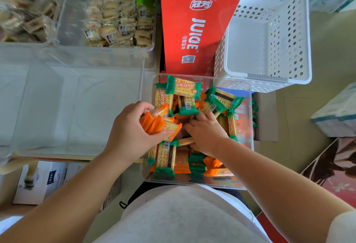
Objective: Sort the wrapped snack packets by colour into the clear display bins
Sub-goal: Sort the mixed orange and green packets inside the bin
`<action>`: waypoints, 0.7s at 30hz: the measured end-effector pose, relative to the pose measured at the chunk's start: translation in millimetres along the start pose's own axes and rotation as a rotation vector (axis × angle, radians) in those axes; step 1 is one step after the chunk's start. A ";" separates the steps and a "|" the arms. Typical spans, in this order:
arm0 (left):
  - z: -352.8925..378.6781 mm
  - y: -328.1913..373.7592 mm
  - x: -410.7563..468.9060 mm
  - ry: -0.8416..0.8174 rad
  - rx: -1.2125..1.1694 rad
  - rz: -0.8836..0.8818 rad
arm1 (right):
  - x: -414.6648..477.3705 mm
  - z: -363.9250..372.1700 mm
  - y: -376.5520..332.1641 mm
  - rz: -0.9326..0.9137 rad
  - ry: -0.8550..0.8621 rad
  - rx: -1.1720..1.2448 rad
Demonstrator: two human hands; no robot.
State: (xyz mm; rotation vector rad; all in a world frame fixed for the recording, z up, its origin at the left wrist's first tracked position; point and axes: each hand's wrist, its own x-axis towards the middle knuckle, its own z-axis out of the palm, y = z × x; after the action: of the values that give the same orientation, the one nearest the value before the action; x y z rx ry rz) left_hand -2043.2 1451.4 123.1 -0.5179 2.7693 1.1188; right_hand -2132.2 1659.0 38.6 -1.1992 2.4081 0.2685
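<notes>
A clear bin (pixel 248 96) in front of me holds several cracker packets with green ends (pixel 183 87) mixed with orange ones (pixel 212 162). My left hand (pixel 131 132) grips a bunch of orange packets (pixel 156 124) at the bin's left rim. Reaching down into the pile in the middle of the bin is my right hand (pixel 207 133), its fingers among the packets; whether it holds one I cannot tell. To the left lies a large clear bin (pixel 77 107) with nothing in it.
Two clear bins of pale wrapped biscuits (pixel 119 22) stand at the back left. A red juice carton (pixel 194 21) rises behind the mixed bin, with a white perforated basket (pixel 269 36) to its right. Cardboard boxes (pixel 44 181) sit lower left.
</notes>
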 end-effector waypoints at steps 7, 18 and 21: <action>0.5 20.4 1.8 -0.140 0.058 0.146 | -34.5 -16.1 41.5 0.196 0.099 0.057; 65.1 47.4 17.1 -0.332 0.436 0.419 | -49.5 -9.9 50.7 0.357 0.167 0.212; 81.1 45.7 26.0 -0.395 0.540 0.424 | -51.3 -8.9 50.8 0.362 0.198 0.238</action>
State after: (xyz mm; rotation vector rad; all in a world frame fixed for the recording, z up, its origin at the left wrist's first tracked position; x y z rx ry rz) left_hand -2085.7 1531.1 88.4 0.3260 2.6989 0.4048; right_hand -2148.0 1723.1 69.2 -0.7112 2.7292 -0.0339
